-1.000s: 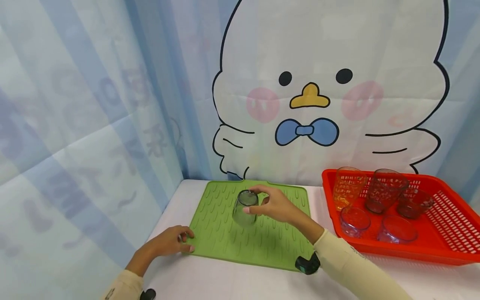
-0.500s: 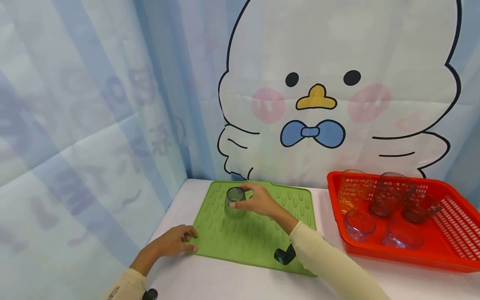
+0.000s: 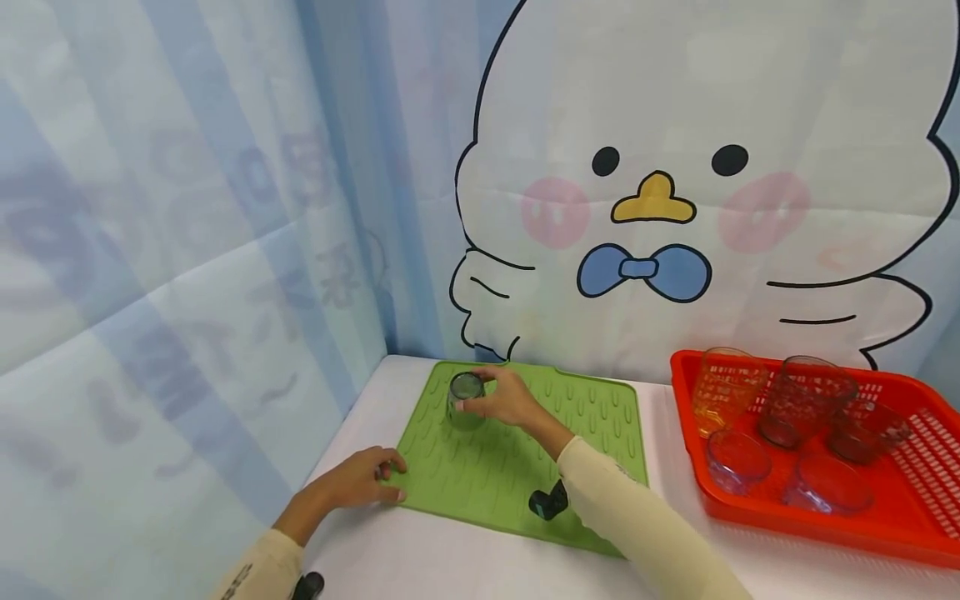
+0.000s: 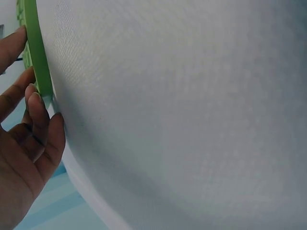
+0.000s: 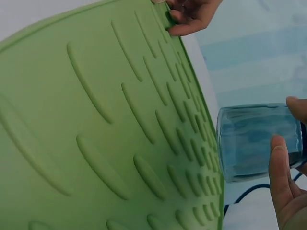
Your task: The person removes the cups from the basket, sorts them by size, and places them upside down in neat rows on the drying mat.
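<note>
A dark tinted drinking glass is in my right hand, gripped between thumb and fingers near its upper end. The same glass looks bluish in the right wrist view, its wide rim towards the mat and its base by the fingers, so it is upside down. It stands at or just above the far left part of the green ridged mat; whether it touches cannot be told. My left hand rests at the mat's left front corner, its loosely bent fingertips touching the mat edge.
A red plastic basket at the right holds several glasses: an amber glass, dark glasses such as the tall one, and clear purplish ones such as the front one. A white cloth covers the table. Printed curtains hang at the left and back.
My right hand has carried the glass leftward and slightly towards the back over the mat, and lower. The left hand has stayed at the mat's corner. The head view has shifted a little left.
</note>
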